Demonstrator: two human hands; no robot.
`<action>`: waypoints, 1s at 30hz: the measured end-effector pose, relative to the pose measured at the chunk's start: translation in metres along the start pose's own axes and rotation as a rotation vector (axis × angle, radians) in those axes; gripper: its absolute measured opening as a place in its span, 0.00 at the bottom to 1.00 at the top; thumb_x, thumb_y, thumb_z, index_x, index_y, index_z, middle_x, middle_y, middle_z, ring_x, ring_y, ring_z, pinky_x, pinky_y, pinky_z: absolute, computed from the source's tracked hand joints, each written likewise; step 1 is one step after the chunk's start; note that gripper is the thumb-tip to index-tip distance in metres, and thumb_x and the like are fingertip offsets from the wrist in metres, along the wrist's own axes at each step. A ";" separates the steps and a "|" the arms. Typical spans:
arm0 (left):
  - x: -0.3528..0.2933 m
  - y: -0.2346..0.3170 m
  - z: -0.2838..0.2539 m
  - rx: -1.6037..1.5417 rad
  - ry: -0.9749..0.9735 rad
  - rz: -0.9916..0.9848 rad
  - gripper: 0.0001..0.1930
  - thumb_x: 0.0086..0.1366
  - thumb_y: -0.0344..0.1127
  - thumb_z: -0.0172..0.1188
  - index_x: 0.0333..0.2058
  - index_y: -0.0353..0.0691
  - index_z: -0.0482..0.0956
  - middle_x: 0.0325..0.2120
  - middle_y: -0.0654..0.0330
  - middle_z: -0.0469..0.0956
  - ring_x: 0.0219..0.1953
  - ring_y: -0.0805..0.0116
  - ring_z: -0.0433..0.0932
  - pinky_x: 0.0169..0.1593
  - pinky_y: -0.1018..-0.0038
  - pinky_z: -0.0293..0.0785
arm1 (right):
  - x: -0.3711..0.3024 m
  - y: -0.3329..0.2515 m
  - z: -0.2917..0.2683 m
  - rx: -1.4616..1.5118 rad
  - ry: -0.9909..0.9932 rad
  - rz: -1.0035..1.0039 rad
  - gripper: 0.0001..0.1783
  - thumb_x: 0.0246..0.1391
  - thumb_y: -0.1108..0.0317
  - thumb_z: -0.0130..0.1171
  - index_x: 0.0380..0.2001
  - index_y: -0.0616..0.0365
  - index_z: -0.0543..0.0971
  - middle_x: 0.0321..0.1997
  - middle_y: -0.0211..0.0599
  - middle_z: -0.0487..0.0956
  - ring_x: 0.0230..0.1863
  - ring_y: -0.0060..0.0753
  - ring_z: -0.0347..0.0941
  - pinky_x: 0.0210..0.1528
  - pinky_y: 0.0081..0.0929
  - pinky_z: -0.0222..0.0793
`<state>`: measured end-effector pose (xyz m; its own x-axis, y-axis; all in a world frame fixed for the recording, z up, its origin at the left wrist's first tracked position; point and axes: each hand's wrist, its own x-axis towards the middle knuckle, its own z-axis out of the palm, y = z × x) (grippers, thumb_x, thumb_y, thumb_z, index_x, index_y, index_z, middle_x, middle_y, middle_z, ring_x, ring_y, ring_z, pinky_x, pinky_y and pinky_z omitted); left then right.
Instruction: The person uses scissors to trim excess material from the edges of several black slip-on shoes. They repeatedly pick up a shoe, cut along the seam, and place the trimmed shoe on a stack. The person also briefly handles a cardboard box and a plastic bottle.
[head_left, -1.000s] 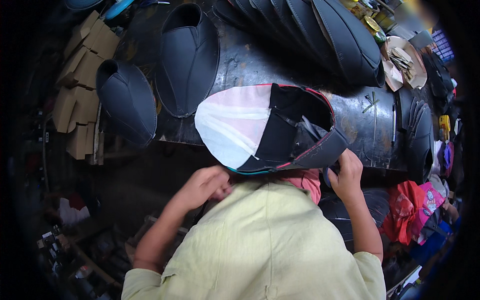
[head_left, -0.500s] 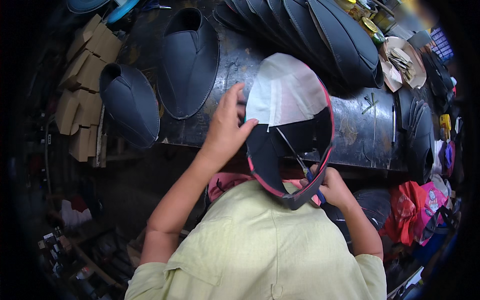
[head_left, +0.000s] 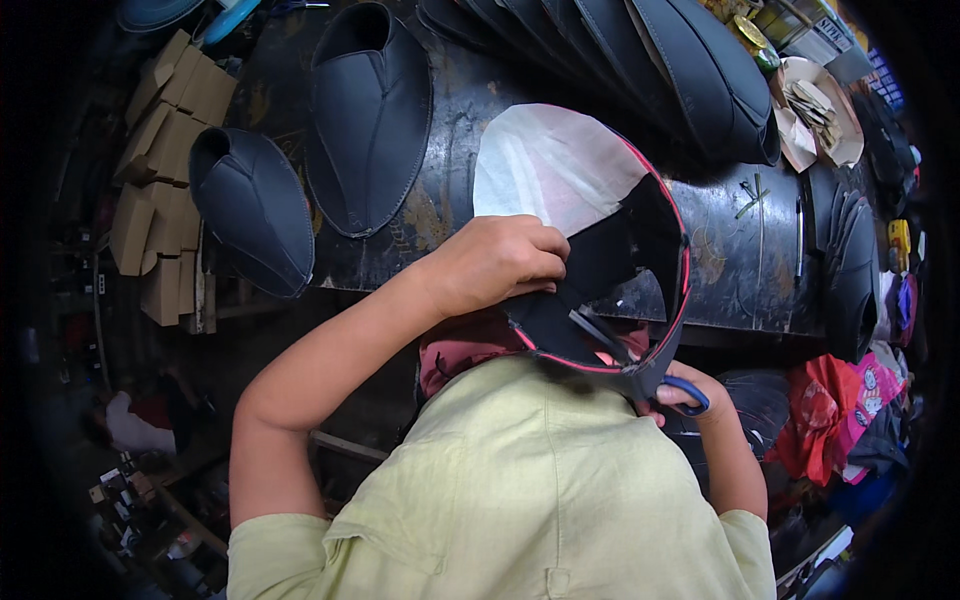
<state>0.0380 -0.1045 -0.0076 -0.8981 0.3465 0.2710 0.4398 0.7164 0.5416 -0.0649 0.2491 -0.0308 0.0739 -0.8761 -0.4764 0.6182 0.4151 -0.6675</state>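
In front of my chest is a black shoe upper (head_left: pixel 625 235), turned with its inside facing up. Red edging runs around its rim, and a white lining piece (head_left: pixel 555 165) covers its far end. My left hand (head_left: pixel 500 260) is closed on the upper's left side, at the near border of the white lining; what the fingertips pinch is hidden. My right hand (head_left: pixel 700 390) grips blue-handled scissors (head_left: pixel 602 335) at the near right of the upper. Their blades show inside the opening, pointing away to the left, and the upper's rim hides their middle.
Two finished black uppers (head_left: pixel 370 130) lie at the left of the dark worktable (head_left: pixel 450 140). A row of stacked uppers (head_left: pixel 690 80) fills the far side. Cardboard boxes (head_left: pixel 160 190) stand at left. At right are a box of scraps (head_left: pixel 820 110) and more uppers (head_left: pixel 850 270).
My left hand has gone from spread beside the upper to pinching it, further right. The upper has turned slightly, and my right hand has moved right and down with the scissors.
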 end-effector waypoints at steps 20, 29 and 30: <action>-0.005 0.048 0.030 0.333 0.174 -0.244 0.12 0.56 0.31 0.62 0.41 0.41 0.82 0.40 0.60 0.80 0.33 0.62 0.84 0.35 0.69 0.82 | 0.011 0.023 -0.016 -0.162 -0.054 0.026 0.32 0.60 0.38 0.61 0.36 0.64 0.81 0.24 0.32 0.76 0.27 0.22 0.72 0.31 0.20 0.66; -0.015 0.047 0.035 0.369 0.308 -0.120 0.06 0.54 0.33 0.62 0.32 0.47 0.82 0.38 0.63 0.78 0.29 0.68 0.79 0.31 0.73 0.79 | 0.013 0.026 -0.008 0.261 -0.089 -0.053 0.32 0.61 0.38 0.57 0.39 0.64 0.79 0.25 0.37 0.76 0.26 0.29 0.73 0.28 0.24 0.66; -0.015 0.047 0.036 0.374 0.317 -0.114 0.05 0.54 0.32 0.62 0.32 0.47 0.82 0.38 0.64 0.78 0.29 0.69 0.79 0.31 0.73 0.79 | 0.016 0.027 -0.008 0.267 -0.077 -0.038 0.30 0.62 0.41 0.57 0.38 0.63 0.79 0.24 0.37 0.76 0.26 0.29 0.73 0.28 0.24 0.66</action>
<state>0.0724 -0.0543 -0.0145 -0.8689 0.0939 0.4861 0.2542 0.9272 0.2752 -0.0534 0.2480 -0.0607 0.0995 -0.9100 -0.4025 0.8050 0.3114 -0.5050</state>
